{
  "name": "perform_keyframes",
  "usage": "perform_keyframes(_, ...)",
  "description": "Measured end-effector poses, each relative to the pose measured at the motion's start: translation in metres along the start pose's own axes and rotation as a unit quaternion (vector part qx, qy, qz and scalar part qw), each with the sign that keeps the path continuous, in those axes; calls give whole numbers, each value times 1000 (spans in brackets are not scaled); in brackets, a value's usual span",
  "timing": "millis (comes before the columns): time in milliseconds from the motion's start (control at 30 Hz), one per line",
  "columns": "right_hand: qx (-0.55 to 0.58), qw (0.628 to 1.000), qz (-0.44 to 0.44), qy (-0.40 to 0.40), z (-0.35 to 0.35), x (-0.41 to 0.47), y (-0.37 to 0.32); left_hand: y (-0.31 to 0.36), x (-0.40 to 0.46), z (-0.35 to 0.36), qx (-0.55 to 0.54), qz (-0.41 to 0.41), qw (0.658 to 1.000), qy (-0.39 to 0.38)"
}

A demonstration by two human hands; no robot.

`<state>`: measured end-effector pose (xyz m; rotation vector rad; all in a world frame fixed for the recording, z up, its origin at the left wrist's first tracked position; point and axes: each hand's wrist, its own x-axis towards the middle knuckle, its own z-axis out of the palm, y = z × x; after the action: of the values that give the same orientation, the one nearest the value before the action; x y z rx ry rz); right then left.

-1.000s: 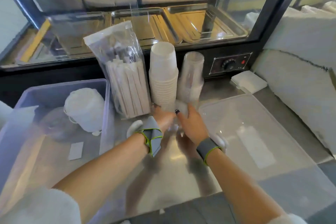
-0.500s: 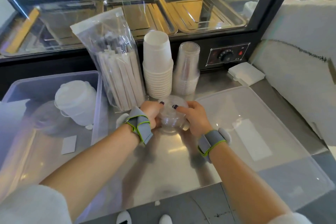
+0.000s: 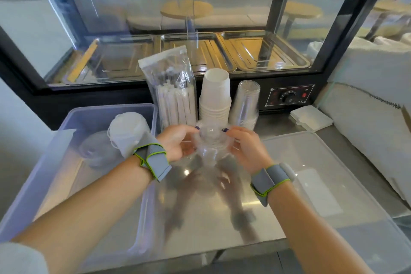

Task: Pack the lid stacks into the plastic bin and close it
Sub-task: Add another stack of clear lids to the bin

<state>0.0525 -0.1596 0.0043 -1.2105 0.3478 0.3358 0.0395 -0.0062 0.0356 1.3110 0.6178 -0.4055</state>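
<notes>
Both hands, left hand (image 3: 178, 143) and right hand (image 3: 245, 149), curl round a stack of clear lids (image 3: 211, 147), fingertips pinching its top from either side, probably to keep the slippery stack aligned. It is held above the table (image 3: 200, 207), just right of the open plastic bin (image 3: 93, 115). White lids (image 3: 129, 133) already sit inside. Bin cover (image 3: 322, 184) lies flat at right, clear of the opening.

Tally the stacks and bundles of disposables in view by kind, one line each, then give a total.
Lid stacks: 3, a white one and a clear one in the plastic bin, and a clear one held between both hands
Cup stacks: 2, white and clear
Straw bags: 1
Total: 6
</notes>
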Motion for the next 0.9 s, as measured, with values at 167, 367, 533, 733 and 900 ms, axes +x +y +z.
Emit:
perform_keyframes(167,-36,998,-29,-45,35,-12,-15,21,-26,-35,14,41,999,9)
perform_keyframes(367,-66,992,-34,-103,90,-24,-23,36,-55,-86,-23,78,997,16)
perform_keyframes(533,-124,968,-73,-205,131,-32,-18,41,-73,-129,-70,99,992,46)
perform_keyframes(733,-156,962,-16,-223,181,-27,1,31,-89,-179,-69,112,987,88)
perform_keyframes(900,-202,942,-1,-267,216,-28,20,18,-89,-216,-55,129,981,132)
